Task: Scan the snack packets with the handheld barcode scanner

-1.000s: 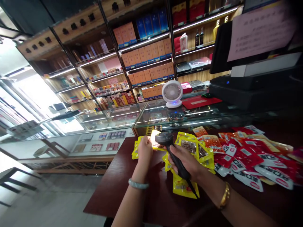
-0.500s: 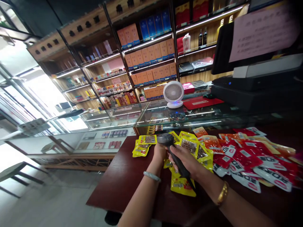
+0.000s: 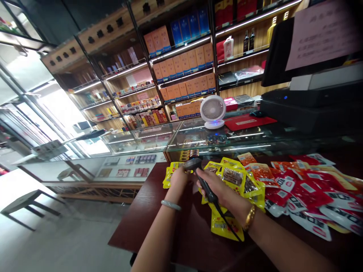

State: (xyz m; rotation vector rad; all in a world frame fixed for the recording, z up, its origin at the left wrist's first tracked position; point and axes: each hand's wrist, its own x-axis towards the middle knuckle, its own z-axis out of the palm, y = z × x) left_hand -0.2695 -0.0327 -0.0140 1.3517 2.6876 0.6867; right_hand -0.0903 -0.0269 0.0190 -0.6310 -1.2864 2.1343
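My right hand (image 3: pixel 213 184) is wrapped round the handle of a black barcode scanner (image 3: pixel 204 185), its cable trailing down to the lower right. The scanner's head points left and away, over my left hand (image 3: pixel 179 180). My left hand reaches to the small stack of yellow snack packets (image 3: pixel 166 181) at the table's left; its fingers are hidden behind the hand and the scanner head, so its grip does not show. A larger heap of yellow snack packets (image 3: pixel 232 176) lies beyond and beside my right hand, with one yellow packet (image 3: pixel 224 226) below the scanner.
Red and white packets (image 3: pixel 314 189) and orange packets (image 3: pixel 262 173) spread over the right of the dark red table (image 3: pixel 153 211). Behind stands a glass counter (image 3: pixel 184 139) with a white fan (image 3: pixel 213 111), a red mat (image 3: pixel 249 121) and a monitor (image 3: pixel 279 49). A stool (image 3: pixel 25 200) stands at left.
My left hand has moved left, from beneath the scanner head to the small yellow stack. The scanner in my right hand has shifted slightly left too. The view has turned a little.
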